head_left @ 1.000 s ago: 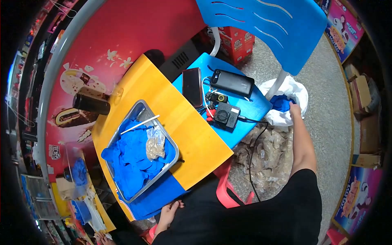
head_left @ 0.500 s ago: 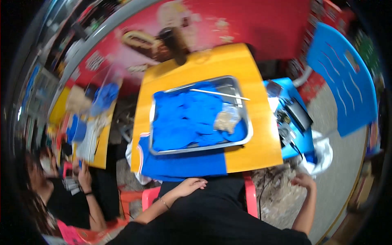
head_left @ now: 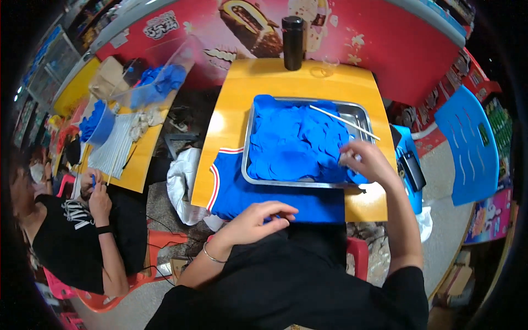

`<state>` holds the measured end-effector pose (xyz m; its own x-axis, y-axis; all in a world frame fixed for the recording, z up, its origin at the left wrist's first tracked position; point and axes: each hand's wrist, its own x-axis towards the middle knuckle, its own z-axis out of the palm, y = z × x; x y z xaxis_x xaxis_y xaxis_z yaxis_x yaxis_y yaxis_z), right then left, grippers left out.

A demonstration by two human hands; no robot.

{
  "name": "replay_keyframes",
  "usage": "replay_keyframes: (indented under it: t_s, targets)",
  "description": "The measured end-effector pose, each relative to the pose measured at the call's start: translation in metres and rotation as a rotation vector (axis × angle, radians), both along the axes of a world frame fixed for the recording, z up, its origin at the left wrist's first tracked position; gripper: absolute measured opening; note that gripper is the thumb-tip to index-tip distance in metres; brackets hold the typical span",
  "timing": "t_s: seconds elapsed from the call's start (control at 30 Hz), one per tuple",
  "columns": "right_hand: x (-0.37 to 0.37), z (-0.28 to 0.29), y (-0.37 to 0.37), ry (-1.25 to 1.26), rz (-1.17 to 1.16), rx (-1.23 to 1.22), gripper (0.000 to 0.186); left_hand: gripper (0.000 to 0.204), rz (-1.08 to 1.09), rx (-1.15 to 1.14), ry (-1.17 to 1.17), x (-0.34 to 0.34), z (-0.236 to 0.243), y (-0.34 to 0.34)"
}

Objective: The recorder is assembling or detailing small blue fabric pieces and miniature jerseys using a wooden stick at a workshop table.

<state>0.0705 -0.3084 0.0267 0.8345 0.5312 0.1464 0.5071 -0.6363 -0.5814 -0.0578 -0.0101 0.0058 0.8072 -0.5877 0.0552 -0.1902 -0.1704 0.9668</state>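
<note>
A metal tray (head_left: 308, 184) on the yellow table is heaped with thin blue pieces (head_left: 291, 140), and a pale stick (head_left: 344, 122) lies slanted across its far right part. My right hand (head_left: 367, 159) is over the tray's right side, fingers bent together. Something clear, like plastic, shows at them; the small bag seen there before is mostly hidden, and what they grip cannot be made out. Near the front edge my left hand (head_left: 258, 221) hovers by a blue cloth (head_left: 236, 190) with red-and-white trim, fingers loosely curved, thumb apart, no held thing visible. The cloth lies partly under the tray.
A dark bottle (head_left: 292, 44) and a clear cup (head_left: 330, 65) stand at the table's far side. At left a person (head_left: 71, 236) works beside a second table with a blue bowl (head_left: 100, 125). A blue chair (head_left: 470, 146) and a black device (head_left: 412, 171) are at right.
My right hand has come from beside the table onto the tray's right side. My left hand has lifted slightly with its fingers more curved. The view has turned, shifting the table rightward.
</note>
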Motion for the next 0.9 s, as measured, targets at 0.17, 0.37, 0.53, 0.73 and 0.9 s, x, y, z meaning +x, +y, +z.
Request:
replay_keyframes:
  t_s: [0.17,0.37,0.53,0.73,0.9]
  targets:
    - [0.020,-0.010,0.020,-0.243,-0.291,-0.444,0.027,0.025,0.107,-0.145,0.146,-0.010,-0.009,0.026]
    - [-0.002,-0.026,0.022,-0.047,-0.348,-0.562,0.032,0.020,0.207,-0.218,0.185,-0.003,-0.020,0.031]
    - [-0.005,-0.040,0.011,-0.088,-0.427,-0.322,0.019,0.016,0.230,-0.218,0.043,0.014,-0.012,0.019]
    - [-0.002,-0.055,-0.017,0.020,-0.571,0.040,0.014,0.014,0.210,-0.260,0.113,0.018,-0.016,0.002]
    - [-0.016,-0.030,-0.010,0.531,-0.518,0.886,0.016,0.024,0.182,-0.337,0.209,0.025,-0.018,-0.009]
